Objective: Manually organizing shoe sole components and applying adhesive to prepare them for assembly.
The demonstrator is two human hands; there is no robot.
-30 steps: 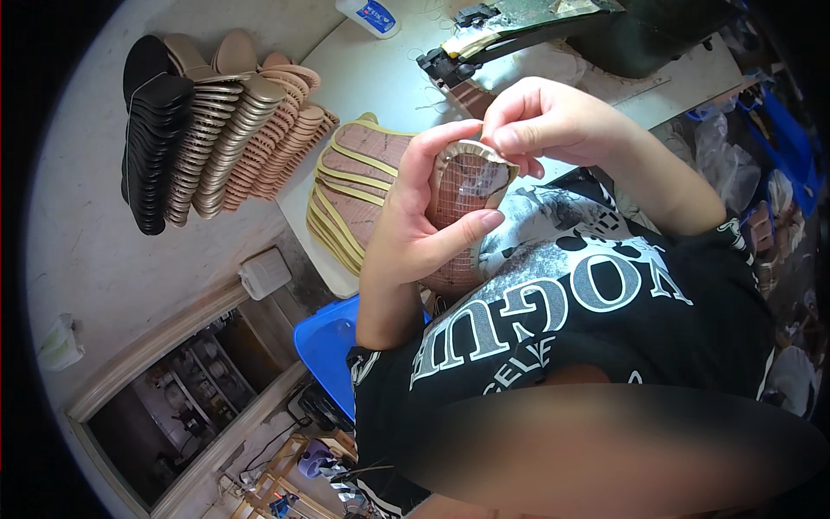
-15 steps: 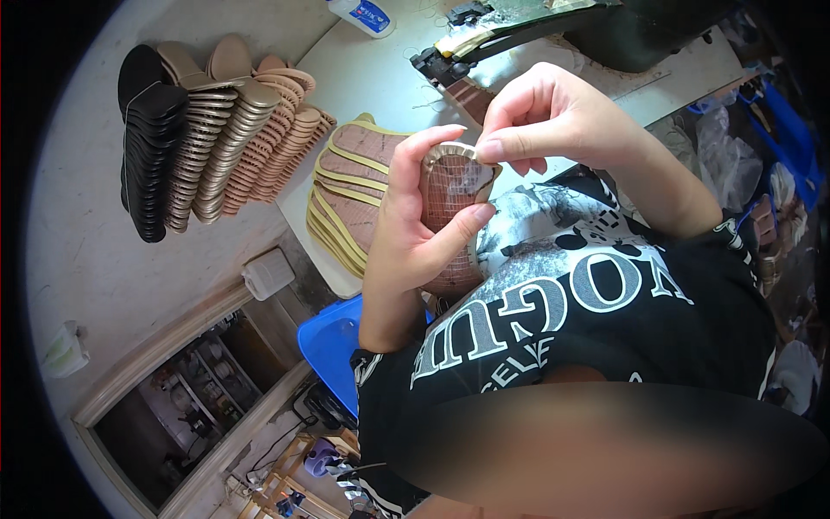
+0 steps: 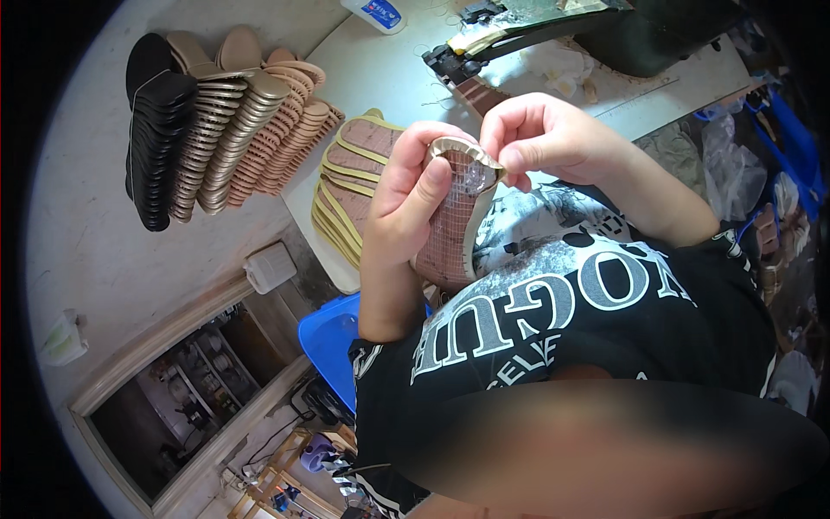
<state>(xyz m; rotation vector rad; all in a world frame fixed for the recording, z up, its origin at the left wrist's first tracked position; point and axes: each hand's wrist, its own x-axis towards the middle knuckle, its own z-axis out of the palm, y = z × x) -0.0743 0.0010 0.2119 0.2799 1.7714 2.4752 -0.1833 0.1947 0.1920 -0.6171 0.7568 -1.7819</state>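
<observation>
Between my hands is a shoe insole (image 3: 447, 229), its brownish underside marked with a grid and its pale edging pleated around the rounded end. My left hand (image 3: 405, 190) grips it from the left, thumb lying on the underside near that end and fingers behind. At the right of the same end, my right hand (image 3: 558, 138) pinches the edging between thumb and curled fingers. A shiny whitish patch shows on the underside there. Just beyond my left hand lies a fanned pile of brown insole pieces (image 3: 356, 163) with yellow borders.
Bundled insoles (image 3: 160, 138) in black, gold and pink stand at the far left. The white table (image 3: 393, 78) carries a white-and-blue bottle (image 3: 378, 15) and a dark machine (image 3: 644, 35) at the back. A blue bin (image 3: 333, 333) sits below left, and plastic bags (image 3: 733, 156) hang at right.
My left thumb has moved up from the insole's right edge onto its underside near the rounded end. My right hand has shifted slightly down and right along the edging.
</observation>
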